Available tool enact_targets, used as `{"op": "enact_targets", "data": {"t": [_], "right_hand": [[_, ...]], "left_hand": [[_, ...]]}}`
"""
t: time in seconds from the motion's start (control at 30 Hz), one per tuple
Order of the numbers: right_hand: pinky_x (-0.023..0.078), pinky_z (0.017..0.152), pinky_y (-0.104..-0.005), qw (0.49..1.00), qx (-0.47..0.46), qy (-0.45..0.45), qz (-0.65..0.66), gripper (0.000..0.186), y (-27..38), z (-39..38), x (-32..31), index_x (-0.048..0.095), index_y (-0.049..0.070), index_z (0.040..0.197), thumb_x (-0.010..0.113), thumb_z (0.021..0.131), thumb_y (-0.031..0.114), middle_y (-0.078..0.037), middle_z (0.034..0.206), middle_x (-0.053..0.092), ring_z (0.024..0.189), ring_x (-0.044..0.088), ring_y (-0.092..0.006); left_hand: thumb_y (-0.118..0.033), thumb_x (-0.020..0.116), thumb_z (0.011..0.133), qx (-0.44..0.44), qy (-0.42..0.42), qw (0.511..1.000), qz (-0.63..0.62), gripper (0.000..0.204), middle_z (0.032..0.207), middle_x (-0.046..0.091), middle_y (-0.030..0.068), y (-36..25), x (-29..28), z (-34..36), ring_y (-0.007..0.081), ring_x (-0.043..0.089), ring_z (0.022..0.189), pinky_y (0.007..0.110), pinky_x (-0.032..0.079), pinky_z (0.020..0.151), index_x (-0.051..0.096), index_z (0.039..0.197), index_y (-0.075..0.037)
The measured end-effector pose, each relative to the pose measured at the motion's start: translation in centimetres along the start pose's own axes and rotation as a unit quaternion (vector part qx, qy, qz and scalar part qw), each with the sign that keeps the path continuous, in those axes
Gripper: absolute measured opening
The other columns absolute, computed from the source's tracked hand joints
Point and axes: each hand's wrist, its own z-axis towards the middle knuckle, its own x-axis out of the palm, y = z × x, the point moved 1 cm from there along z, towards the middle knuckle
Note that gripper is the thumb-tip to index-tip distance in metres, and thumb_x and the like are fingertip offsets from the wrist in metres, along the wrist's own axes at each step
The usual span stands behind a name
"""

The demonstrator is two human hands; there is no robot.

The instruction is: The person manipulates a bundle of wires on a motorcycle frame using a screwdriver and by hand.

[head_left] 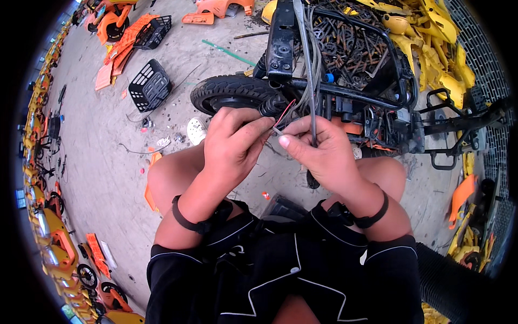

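Two hands on thin wiring

Both the left hand (233, 141) and right hand (319, 152) pinch closed on thin wires (286, 114) between their grips, just below the stripped scooter frame (345, 81). Light and limp, they likely slip; best held near the ends.

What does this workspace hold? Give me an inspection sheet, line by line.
Surface: bare concrete floor, dusty.
Job's things: stripped black scooter frame; thin wires pinched at the fingertips.
Clutter: black plastic basket, orange panels, yellow panels.
Hands: left hand and right hand both pinch the wires.
Cables: grey cable bundle hangs from the frame through the right hand.
Surroundings: rows of orange scooters along the left.
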Motion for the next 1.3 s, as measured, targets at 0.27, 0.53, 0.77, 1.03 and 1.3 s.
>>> {"op": "enact_targets", "data": {"t": [0.27,0.53,0.77,1.03,1.3], "right_hand": [[0.035,0.046,-0.0176,0.991,0.061,0.029,0.116,0.028,0.6,0.3,-0.7,0.062,-0.002,0.110,0.056,0.099,0.023,-0.006,0.087,0.063,0.050,0.041,-0.0019],[0.036,0.046,-0.0174,0.974,0.012,0.028,0.226,0.028,0.5,0.5,-1.0,0.059,0.000,0.113,0.060,0.097,0.022,-0.007,0.095,0.067,0.053,0.043,-0.0019],[0.038,0.047,-0.0173,0.958,-0.053,-0.003,0.282,0.026,1.2,0.5,-1.7,0.058,-0.001,0.113,0.063,0.095,0.019,-0.009,0.096,0.066,0.053,0.044,-0.0024],[0.035,0.044,-0.0169,0.977,-0.013,-0.014,0.213,0.026,0.8,0.6,-1.7,0.059,0.000,0.108,0.059,0.098,0.024,-0.010,0.091,0.067,0.051,0.043,-0.0022],[0.031,0.043,-0.0163,0.971,0.016,0.043,0.234,0.030,1.2,0.7,-2.0,0.057,-0.001,0.116,0.056,0.099,0.024,-0.015,0.094,0.068,0.049,0.041,-0.0021]], "left_hand": [[0.002,0.075,0.065,0.031,0.012,0.999,0.008,0.033,0.089,0.064,0.0056,-0.2,-0.7,0.1,0.0226,0.059,0.077,0.033,0.044,0.069,0.071,0.096,-0.007],[-0.003,0.076,0.063,0.084,0.006,0.996,-0.006,0.037,0.091,0.065,-0.0011,-0.3,-0.3,0.1,0.0190,0.058,0.076,0.032,0.040,0.065,0.072,0.098,-0.014],[-0.003,0.077,0.064,0.056,0.008,0.997,-0.061,0.034,0.090,0.065,-0.0006,0.0,-0.2,-0.1,0.0193,0.058,0.075,0.032,0.041,0.066,0.073,0.096,-0.013],[-0.002,0.078,0.065,0.017,-0.022,0.995,-0.093,0.032,0.085,0.064,0.0012,-0.2,0.0,-0.1,0.0196,0.057,0.072,0.033,0.043,0.065,0.073,0.095,-0.011],[-0.005,0.079,0.064,0.075,0.007,0.995,-0.064,0.034,0.083,0.062,0.0010,-0.2,0.0,-0.2,0.0189,0.057,0.071,0.032,0.041,0.061,0.074,0.097,-0.012]]}}
